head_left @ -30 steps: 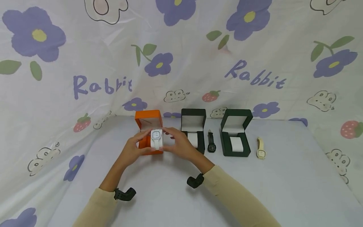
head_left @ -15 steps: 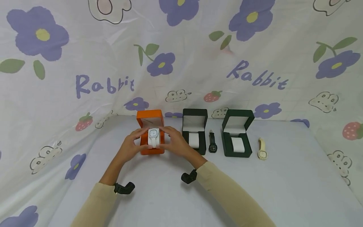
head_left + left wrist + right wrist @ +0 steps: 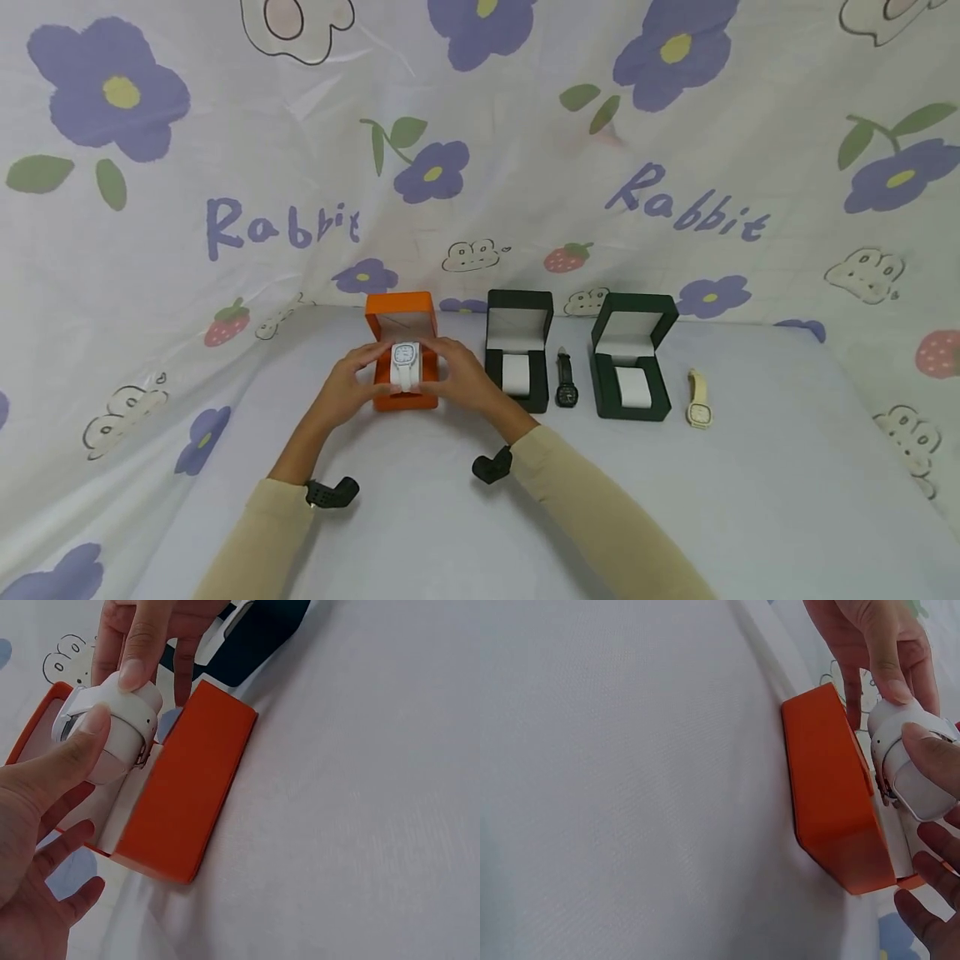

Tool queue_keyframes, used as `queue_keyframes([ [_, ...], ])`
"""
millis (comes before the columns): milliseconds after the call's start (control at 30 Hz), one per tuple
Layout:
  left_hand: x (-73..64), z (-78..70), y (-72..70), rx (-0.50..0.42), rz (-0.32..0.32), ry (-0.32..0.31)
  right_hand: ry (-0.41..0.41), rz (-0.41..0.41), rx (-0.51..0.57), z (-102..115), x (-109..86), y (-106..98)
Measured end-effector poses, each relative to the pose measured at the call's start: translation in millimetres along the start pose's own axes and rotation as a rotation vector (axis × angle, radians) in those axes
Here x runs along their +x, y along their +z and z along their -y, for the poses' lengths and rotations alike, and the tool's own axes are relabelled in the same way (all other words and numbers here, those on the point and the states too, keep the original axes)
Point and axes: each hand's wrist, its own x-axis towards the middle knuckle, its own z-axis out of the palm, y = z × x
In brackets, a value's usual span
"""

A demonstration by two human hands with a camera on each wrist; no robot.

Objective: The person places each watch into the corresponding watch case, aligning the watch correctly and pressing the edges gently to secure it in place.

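Note:
A white wristwatch (image 3: 405, 357) is strapped round a white cushion (image 3: 109, 771) at the mouth of an open orange watch box (image 3: 405, 402). My left hand (image 3: 348, 387) pinches the cushioned watch from the left, its thumb on the near side. From the right, my right hand (image 3: 461, 375) pinches the same bundle. Both wrist views show the thumbs pressed on its ends, over the box's orange front wall (image 3: 832, 780). The other fingers spread around and behind it. In the head view the watch face points up toward the camera.
Right of the orange box stand a black box (image 3: 538, 379) and a dark green box (image 3: 660, 387), both open with white cushions inside. A black watch (image 3: 566, 383) lies between them. A gold watch (image 3: 699, 404) lies farther right. Patterned cloth (image 3: 525, 183) rises behind.
Both hands have brought the cushioned white watch left, from the orange box's right side to over its middle. In the last half second they have barely moved; the head view has shifted slightly.

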Motion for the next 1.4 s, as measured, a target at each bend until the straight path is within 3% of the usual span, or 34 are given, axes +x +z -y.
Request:
queue_keyframes([
  [567, -0.8, 18.2, 3.0, -0.013, -0.019, -0.054, 0.019, -0.001, -0.127, -3.5, 9.0, 12.3],
  [1200, 2.3, 14.6, 9.7, 0.098, -0.028, -0.046, 0.048, 0.019, -0.300, -4.0, 14.2, 18.2],
  [1400, 0.7, 16.5, 9.3, 0.079, -0.020, -0.046, 0.049, 0.040, -0.331, -1.2, 12.8, 14.8],
])
